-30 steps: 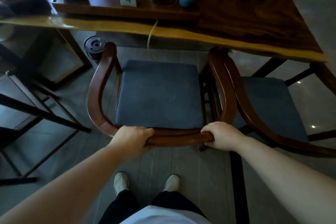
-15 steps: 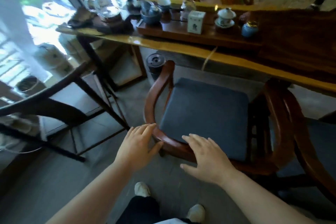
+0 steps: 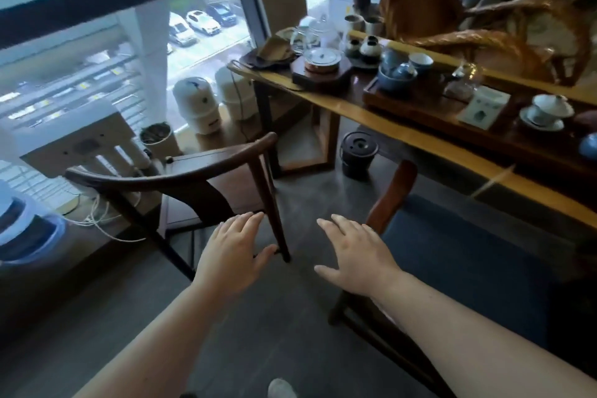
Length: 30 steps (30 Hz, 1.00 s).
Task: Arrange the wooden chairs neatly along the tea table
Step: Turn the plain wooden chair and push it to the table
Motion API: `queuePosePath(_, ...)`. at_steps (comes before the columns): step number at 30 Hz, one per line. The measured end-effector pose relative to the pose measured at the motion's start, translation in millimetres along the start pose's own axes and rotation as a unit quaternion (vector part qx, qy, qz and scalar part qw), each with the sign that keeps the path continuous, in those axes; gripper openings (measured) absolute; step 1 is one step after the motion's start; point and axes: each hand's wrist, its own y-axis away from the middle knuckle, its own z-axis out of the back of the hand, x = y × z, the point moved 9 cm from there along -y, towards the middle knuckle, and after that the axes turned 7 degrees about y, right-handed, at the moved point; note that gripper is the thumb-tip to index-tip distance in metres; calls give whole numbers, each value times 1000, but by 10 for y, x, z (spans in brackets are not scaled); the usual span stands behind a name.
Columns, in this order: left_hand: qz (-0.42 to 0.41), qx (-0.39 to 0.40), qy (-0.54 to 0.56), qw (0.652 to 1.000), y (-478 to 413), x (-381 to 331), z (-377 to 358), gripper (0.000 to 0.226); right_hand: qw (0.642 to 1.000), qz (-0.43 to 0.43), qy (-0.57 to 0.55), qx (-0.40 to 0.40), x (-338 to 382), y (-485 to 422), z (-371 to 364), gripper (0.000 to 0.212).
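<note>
2 hands are out, fingers spread, gripping nothing. The left hand [image 3: 234, 255] hovers just before the dark chair [image 3: 181, 171]; the right hand [image 3: 357, 255] hangs beside the cushioned chair [image 3: 452, 255], which is tucked against the tea table [image 3: 429, 142]. 2 chairs show; 1 black pot [image 3: 358, 152] stands beyond both hands.

white box [image 3: 483, 109] on the tea table [image 3: 429, 144], print unreadable

The reddish wooden chair with the blue cushion [image 3: 468, 255], right of the right hand [image 3: 358, 255], runs off the frame's right edge. The left hand [image 3: 234, 252] hides part of the dark curved-back wooden chair [image 3: 181, 174], and the blue-and-white object [image 3: 26, 229] far to its left is too blurred to identify.
</note>
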Motion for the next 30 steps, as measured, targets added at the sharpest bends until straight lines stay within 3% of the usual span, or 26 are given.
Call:
queuePosePath(12,101,-11,-26,994,-342,1364,525,75,995,98,13,-3,734,-1479,243,89)
queuePosePath(18,144,-69,-41,986,-609,1989,1045,79,984,175,14,-16,1261,-2467,390,93)
queuePosePath(23,160,-37,-95,982,-1074,2391,1345,79,976,215,23,-5,1647,-3240,507,98)
queuePosePath(30,189,19,-105,976,-1583,2808,1288,82,966,237,58,84,1830,-3826,287,108)
